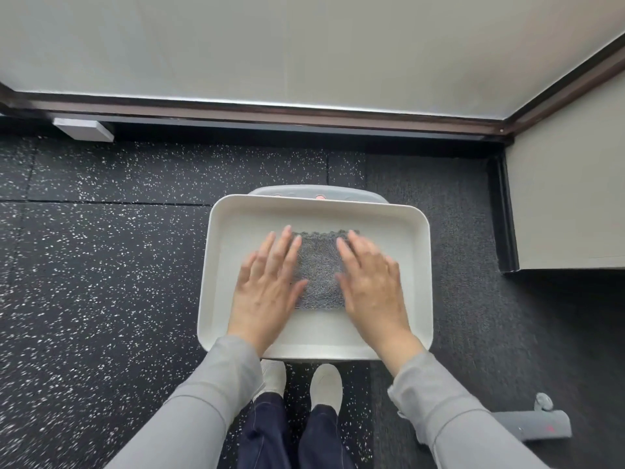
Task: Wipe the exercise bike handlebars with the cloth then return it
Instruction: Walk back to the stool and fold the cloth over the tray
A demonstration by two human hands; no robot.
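A grey folded cloth [318, 270] lies flat in the middle of a white tray [419, 265]. My left hand [267, 286] rests palm down over the cloth's left edge, fingers spread. My right hand [372, 286] lies palm down over its right edge, fingers also spread. Neither hand grips the cloth. The exercise bike's handlebars are out of view; only a grey base foot [534, 426] with a small wheel shows at the lower right.
The tray sits on a grey stool or stand [318, 192] whose far rim peeks out. Black speckled rubber flooring [101, 265] surrounds it. A window frame [270, 113] runs along the far wall, a wall corner [568, 204] stands at right. My feet [304, 384] are just below the tray.
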